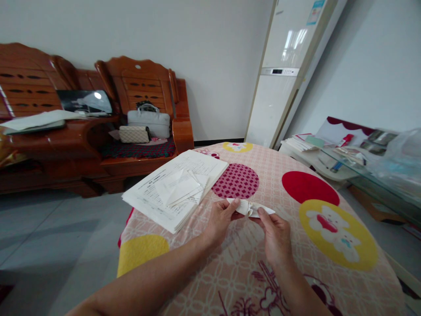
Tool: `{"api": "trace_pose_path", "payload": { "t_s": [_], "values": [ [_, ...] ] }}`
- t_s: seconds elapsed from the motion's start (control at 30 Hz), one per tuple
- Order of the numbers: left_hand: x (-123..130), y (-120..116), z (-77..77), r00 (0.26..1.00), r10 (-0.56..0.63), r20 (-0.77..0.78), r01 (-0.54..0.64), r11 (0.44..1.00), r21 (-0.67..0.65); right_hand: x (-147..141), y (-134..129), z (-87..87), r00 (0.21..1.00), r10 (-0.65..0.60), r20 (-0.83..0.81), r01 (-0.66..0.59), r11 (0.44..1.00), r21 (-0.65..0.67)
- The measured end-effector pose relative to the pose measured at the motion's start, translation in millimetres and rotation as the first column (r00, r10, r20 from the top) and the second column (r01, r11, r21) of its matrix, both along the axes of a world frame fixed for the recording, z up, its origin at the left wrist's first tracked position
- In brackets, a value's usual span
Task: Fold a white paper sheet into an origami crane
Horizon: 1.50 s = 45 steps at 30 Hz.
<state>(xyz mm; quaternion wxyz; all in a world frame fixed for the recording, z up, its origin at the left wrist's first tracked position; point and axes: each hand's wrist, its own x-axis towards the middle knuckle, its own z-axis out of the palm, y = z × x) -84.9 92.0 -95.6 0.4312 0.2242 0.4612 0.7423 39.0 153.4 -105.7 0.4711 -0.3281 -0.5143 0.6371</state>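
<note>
Between my two hands, above the patterned tablecloth, is a small piece of folded white paper, pointed at its right end and creased in the middle. My left hand pinches its left end, thumb on top. At the other end my right hand grips it between thumb and fingers. The undersides of the fingers are hidden. Left of my hands lies a thick stack of printed paper sheets, with several folded paper pieces resting on top.
The round table wears a pink tablecloth with coloured circles. Wooden armchairs stand behind to the left, one holding a grey bag. A tall air conditioner stands at the back. On the right, a glass shelf holds papers and plastic bags.
</note>
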Motion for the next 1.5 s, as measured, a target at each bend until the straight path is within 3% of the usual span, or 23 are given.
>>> {"api": "trace_pose_path", "payload": {
  "t_s": [0.17,0.4,0.77,1.27,1.5],
  "values": [
    [-1.5,0.9,-2.0,0.994,-0.006,0.113,0.007,1.000,-0.013,-1.0,0.8,0.8,0.991,0.027,-0.131,-0.041,0.993,-0.108],
    [-5.2,0.9,-0.5,0.990,-0.013,0.139,0.012,1.000,0.005,-1.3,0.6,2.7,0.984,0.038,-0.174,-0.068,0.982,-0.173],
    [-7.1,2.0,-4.1,0.970,-0.066,0.232,0.062,0.998,0.025,0.8,7.9,-1.1,0.948,0.173,-0.268,-0.242,0.937,-0.250],
    [1.3,-2.3,1.0,0.978,-0.119,0.171,0.101,0.989,0.113,2.1,10.4,-3.5,0.905,0.180,-0.386,-0.321,0.884,-0.339],
    [6.7,-1.9,3.2,0.989,-0.100,0.107,0.084,0.986,0.144,1.0,6.7,1.7,0.920,0.147,-0.364,-0.248,0.936,-0.250]
  ]
}}
